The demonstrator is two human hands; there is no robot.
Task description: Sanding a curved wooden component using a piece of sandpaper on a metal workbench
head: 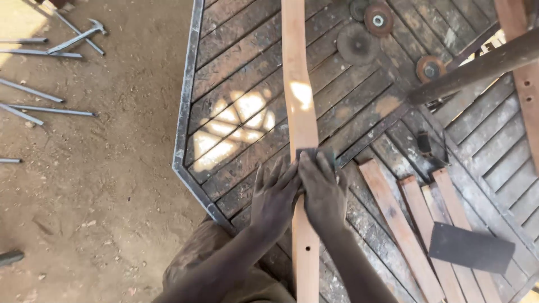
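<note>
A long reddish wooden slat (298,84) lies lengthwise on a slatted metal-framed table (185,106), running from the top edge down toward me. Both my hands press on it near its lower half. My left hand (273,199) lies flat with fingers spread at the slat's left side. My right hand (324,188) presses a dark piece of sandpaper (307,152) onto the slat, fingertips at its edge. A small hole shows in the slat below my hands.
Several loose wooden slats (401,224) and a dark sheet of sandpaper (470,247) lie at the lower right. Round abrasive discs (357,42) sit at the top. A thick pole (477,67) crosses the upper right. A hammer (78,38) and metal rods (50,109) lie on the dirt floor at the left.
</note>
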